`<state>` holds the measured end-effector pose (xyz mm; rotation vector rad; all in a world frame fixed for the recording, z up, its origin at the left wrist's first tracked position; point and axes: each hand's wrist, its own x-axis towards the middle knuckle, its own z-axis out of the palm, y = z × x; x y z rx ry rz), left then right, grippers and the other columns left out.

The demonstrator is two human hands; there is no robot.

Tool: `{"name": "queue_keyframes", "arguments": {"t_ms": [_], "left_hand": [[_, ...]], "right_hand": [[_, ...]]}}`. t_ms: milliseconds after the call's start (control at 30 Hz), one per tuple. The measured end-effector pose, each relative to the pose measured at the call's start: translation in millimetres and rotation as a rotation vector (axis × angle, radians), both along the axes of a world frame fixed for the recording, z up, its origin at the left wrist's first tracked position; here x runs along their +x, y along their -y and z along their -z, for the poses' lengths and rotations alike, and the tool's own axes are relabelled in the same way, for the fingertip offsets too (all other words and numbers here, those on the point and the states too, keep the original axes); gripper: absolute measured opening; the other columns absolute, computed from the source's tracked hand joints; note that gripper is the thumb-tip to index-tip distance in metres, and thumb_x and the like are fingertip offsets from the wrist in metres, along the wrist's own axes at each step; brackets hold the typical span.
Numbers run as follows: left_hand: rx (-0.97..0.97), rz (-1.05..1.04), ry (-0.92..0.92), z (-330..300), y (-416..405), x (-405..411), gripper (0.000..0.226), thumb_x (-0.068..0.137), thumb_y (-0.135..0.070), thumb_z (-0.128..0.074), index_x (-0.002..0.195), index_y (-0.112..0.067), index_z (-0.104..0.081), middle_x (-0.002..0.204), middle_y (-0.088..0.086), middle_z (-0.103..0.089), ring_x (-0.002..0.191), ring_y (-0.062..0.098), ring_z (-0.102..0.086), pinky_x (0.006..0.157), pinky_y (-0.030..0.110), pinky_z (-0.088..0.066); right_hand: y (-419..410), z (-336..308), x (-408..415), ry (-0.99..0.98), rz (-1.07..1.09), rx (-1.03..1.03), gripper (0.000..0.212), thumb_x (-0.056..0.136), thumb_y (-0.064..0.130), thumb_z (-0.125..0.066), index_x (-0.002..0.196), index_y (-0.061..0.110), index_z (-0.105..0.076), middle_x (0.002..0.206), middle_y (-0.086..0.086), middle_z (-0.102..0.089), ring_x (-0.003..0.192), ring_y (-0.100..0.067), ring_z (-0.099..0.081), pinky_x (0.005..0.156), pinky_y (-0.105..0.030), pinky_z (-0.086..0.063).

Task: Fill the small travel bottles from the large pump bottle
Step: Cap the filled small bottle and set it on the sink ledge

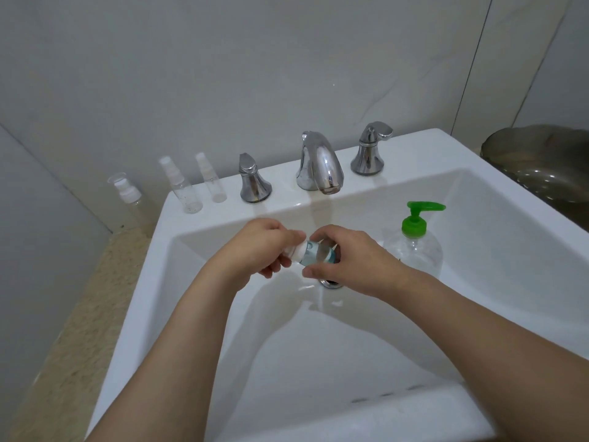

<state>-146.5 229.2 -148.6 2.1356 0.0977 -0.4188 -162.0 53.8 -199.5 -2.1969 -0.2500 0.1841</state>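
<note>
A small clear travel bottle [318, 254] holding blue liquid lies tilted over the sink basin [398, 330], above the drain. My right hand [347, 258] grips its body. My left hand [266, 247] pinches its white cap [294, 250] at the left end. The large clear pump bottle [414, 240] with a green pump head stands inside the basin to the right of my hands. Two empty clear spray bottles [181, 186] [212, 178] stand on the sink's back left rim, and a third pump-top travel bottle [130, 199] stands further left.
A chrome faucet [318, 164] with two chrome handles [253, 180] [369, 149] lines the sink's back rim. The drain [331, 283] sits under my right hand. A metal bowl [541, 167] rests at the right. A beige speckled counter [79, 298] runs along the left.
</note>
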Motion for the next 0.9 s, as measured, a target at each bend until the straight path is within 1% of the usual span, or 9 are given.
{"name": "queue_keyframes", "arguments": {"t_ms": [67,167,233,367,467,533,700,833,900], "left_hand": [[-0.065,-0.079,-0.006,-1.0,-2.5,1.8,0.021,0.093,-0.028,-0.065,0.087,-0.007,-0.061,0.064,0.009,-0.061,0.047,0.017,-0.044,0.052,0.026,-0.037],[-0.161,-0.160,-0.033,-2.8,-4.0,2.1,0.024,0.092,-0.027,-0.065,0.100,-0.004,-0.065,0.062,0.009,-0.060,0.049,0.018,-0.043,0.052,0.026,-0.037],[-0.215,-0.167,-0.059,-4.2,-4.7,1.6,0.028,0.092,-0.028,-0.065,0.105,-0.003,-0.065,0.064,0.010,-0.060,0.049,0.018,-0.045,0.051,0.025,-0.040],[-0.282,-0.111,-0.047,-3.8,-5.7,-0.4,0.023,0.094,-0.023,-0.065,0.100,-0.001,-0.064,0.068,0.013,-0.059,0.050,0.018,-0.051,0.050,0.026,-0.048],[-0.261,-0.064,0.025,-2.8,-8.6,-0.7,0.021,0.094,-0.017,-0.066,0.097,0.003,-0.064,0.070,0.016,-0.060,0.052,0.019,-0.054,0.051,0.028,-0.051],[-0.214,-0.026,0.065,-2.6,-10.5,-0.8,0.018,0.094,-0.014,-0.066,0.096,0.004,-0.064,0.071,0.016,-0.061,0.053,0.019,-0.056,0.051,0.029,-0.052],[-0.115,-0.062,0.116,-2.8,-4.0,-4.4,0.014,0.095,-0.021,-0.063,0.092,-0.008,-0.058,0.074,0.010,-0.059,0.059,0.018,-0.054,0.060,0.034,-0.050],[-0.011,-0.114,0.196,-7.7,8.1,-17.8,0.020,0.081,-0.032,-0.057,0.092,-0.018,-0.050,0.090,0.005,-0.060,0.075,0.020,-0.056,0.069,0.037,-0.048],[0.098,-0.097,0.282,-13.4,13.2,-24.7,0.017,0.083,-0.031,-0.059,0.094,-0.022,-0.050,0.088,0.000,-0.060,0.073,0.018,-0.055,0.063,0.032,-0.044]], "right_hand": [[-0.5,-0.1,0.6,0.005,0.012,0.070,0.047,0.078,0.037,-0.079,0.116,0.030,-0.052,0.103,0.011,-0.057,0.072,-0.005,-0.059,0.056,-0.013,-0.046],[-1.1,1.0,2.4,0.050,0.017,0.102,0.036,0.084,0.031,-0.074,0.113,0.031,-0.053,0.102,0.010,-0.060,0.078,-0.008,-0.061,0.067,-0.021,-0.051],[-1.1,1.1,3.1,0.064,0.020,0.120,0.034,0.086,0.030,-0.072,0.114,0.032,-0.054,0.097,0.009,-0.061,0.078,-0.006,-0.060,0.068,-0.019,-0.049],[0.2,0.9,4.2,0.046,0.008,0.177,0.029,0.088,0.027,-0.070,0.114,0.030,-0.057,0.081,0.009,-0.059,0.067,-0.001,-0.054,0.066,-0.019,-0.044],[1.5,3.8,6.7,-0.028,-0.019,0.282,0.021,0.088,0.020,-0.070,0.104,0.029,-0.060,0.088,0.001,-0.063,0.075,-0.010,-0.060,0.077,-0.036,-0.053],[1.9,5.8,6.9,-0.088,-0.048,0.352,0.020,0.088,0.017,-0.071,0.101,0.027,-0.062,0.092,-0.005,-0.065,0.078,-0.016,-0.063,0.082,-0.043,-0.053],[-0.5,5.2,4.9,-0.104,-0.071,0.366,0.017,0.091,0.017,-0.068,0.107,0.019,-0.065,0.085,-0.001,-0.064,0.069,-0.012,-0.062,0.074,-0.032,-0.050],[-2.2,3.8,4.4,-0.047,-0.039,0.268,0.022,0.090,0.020,-0.068,0.110,0.028,-0.062,0.093,0.005,-0.066,0.079,-0.011,-0.065,0.082,-0.031,-0.051],[-0.7,1.6,3.0,-0.002,-0.029,0.190,0.033,0.089,0.024,-0.069,0.119,0.030,-0.057,0.100,0.007,-0.065,0.082,-0.009,-0.064,0.079,-0.026,-0.051]]}}
